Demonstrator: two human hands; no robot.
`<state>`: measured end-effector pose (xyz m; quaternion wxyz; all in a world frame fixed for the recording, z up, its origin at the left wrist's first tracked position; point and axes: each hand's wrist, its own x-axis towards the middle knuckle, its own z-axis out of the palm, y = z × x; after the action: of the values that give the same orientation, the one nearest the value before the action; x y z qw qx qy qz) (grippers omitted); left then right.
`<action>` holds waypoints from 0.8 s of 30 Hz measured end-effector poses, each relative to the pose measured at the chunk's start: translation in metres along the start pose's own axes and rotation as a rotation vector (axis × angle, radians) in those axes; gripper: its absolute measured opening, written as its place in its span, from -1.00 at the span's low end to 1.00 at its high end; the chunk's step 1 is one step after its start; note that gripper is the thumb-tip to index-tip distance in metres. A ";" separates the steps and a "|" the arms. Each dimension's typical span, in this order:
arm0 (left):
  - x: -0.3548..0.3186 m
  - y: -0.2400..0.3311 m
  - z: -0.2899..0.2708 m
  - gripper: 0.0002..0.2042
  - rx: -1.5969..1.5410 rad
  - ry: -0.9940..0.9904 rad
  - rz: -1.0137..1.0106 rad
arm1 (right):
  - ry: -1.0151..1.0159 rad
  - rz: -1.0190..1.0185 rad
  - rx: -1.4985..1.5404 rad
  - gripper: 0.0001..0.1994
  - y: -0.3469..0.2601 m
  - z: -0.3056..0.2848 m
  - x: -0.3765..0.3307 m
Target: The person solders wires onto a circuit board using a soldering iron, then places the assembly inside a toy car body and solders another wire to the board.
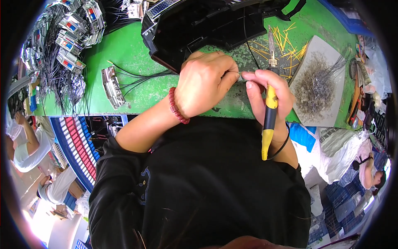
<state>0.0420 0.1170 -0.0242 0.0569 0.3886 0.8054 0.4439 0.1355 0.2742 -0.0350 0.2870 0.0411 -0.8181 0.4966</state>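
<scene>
My left hand (205, 79) is closed, its thumb and forefinger pinched on something thin, probably a wire end, too small to make out. Black wires (145, 76) run from a small silver module (112, 88) on the left and pass out of sight behind that hand. My right hand (282, 89) grips a yellow-and-black soldering iron (270, 118), whose metal tip points away from me. Its thumb and forefinger come close to the left fingertips, at the same thin piece. Beyond both hands lies a large black plastic housing (199, 35).
Silver modules (68, 43) with black wires are heaped at the far left of the green table (124, 45). Thin yellow strips (286, 41) lie scattered beyond the right hand. A grey board (304, 116) at right bears solder scraps and fine wire. Other people work at both sides.
</scene>
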 end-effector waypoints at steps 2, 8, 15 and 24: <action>0.000 -0.001 0.002 -0.92 0.006 0.027 0.017 | 0.006 0.034 0.015 -0.68 0.000 0.001 0.000; -0.001 -0.004 0.003 -0.93 -0.014 0.044 0.030 | -0.020 0.167 0.187 -0.74 0.007 0.003 0.000; -0.002 -0.002 0.002 -0.90 -0.051 0.072 0.044 | 0.074 0.148 0.124 -0.78 0.005 -0.002 -0.009; -0.003 -0.008 0.007 -0.82 -0.001 0.183 0.192 | 0.025 0.416 0.339 -0.63 -0.007 0.004 0.000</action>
<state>0.0428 0.1173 -0.0351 -0.0596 0.4219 0.7660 0.4814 0.1364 0.2671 -0.0309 0.1779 -0.0864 -0.7104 0.6754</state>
